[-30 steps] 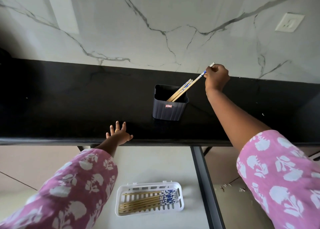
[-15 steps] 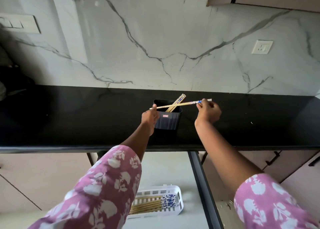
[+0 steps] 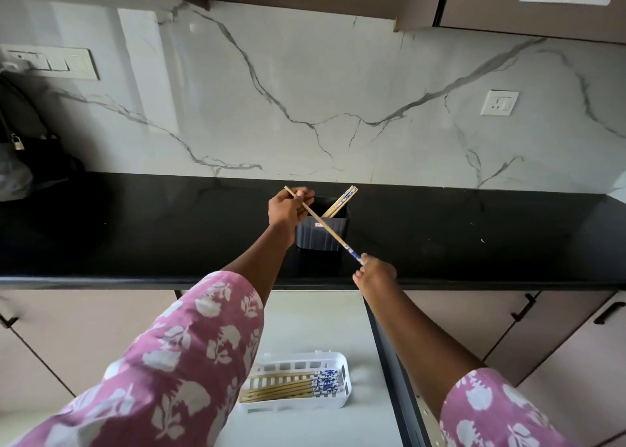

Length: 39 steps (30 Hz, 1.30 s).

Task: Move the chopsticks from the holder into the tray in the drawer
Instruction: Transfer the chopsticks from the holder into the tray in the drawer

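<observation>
Left hand (image 3: 289, 207) pinches 1 chopstick (image 3: 325, 226), likely light, stiff; I favour mid-shaft hold. Right hand (image 3: 374, 273) at 5 o'clock tip, grip unclear.

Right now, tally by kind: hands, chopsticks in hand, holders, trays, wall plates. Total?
2 hands: left hand, right hand
1 chopstick in hand
1 holder
1 tray
2 wall plates: switch plate, socket
Total: 7
</observation>
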{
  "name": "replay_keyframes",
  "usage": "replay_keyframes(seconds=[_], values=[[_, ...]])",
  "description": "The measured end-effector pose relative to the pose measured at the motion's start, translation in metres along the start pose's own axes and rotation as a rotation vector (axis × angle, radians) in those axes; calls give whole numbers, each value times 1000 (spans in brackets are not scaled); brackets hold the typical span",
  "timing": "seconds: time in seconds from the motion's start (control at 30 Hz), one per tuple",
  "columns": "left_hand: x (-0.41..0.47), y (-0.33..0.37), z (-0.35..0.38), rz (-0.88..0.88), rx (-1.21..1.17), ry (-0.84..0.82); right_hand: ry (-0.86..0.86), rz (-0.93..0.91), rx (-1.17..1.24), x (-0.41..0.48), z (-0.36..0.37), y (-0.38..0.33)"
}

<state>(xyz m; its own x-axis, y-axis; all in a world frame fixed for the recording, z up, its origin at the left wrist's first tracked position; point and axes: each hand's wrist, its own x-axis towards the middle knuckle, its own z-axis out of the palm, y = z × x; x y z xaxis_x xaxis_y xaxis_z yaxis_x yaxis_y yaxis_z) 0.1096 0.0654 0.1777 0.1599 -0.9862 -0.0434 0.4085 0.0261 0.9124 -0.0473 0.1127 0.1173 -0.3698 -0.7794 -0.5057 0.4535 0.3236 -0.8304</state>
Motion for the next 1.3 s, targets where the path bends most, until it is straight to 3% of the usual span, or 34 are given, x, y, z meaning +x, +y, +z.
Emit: replay_keyframes(seconds=[0.1,0.13,0.23,0.43,0.6,0.77,0.93,1.1,1.3], values=[[-1,3,-2,48,187,-51,76,-97,-430,-8,7,6],[-2,3,-2,56,225,-68,70,-215,-501,-8,11,8],[-3,2,-4,59,314,-113,-88,-508,-731,-9,23,16],[3,-10,-20,-3,333,-148,-229,-750,-896,-4,40,43],[15,-21,-44,-89,357,-126,-233,-673,-920,13,47,70],[40,-38,-82,-129,410,33,-294,-634,-1066,27,39,106],[56,-64,-126,-151,911,113,-517,-610,-1407,43,11,154],[77,-97,-163,-199,1326,5,-726,-644,-1769,59,-18,192],[98,-118,-172,-446,1510,-2,-849,-571,-1943,70,-29,226]])
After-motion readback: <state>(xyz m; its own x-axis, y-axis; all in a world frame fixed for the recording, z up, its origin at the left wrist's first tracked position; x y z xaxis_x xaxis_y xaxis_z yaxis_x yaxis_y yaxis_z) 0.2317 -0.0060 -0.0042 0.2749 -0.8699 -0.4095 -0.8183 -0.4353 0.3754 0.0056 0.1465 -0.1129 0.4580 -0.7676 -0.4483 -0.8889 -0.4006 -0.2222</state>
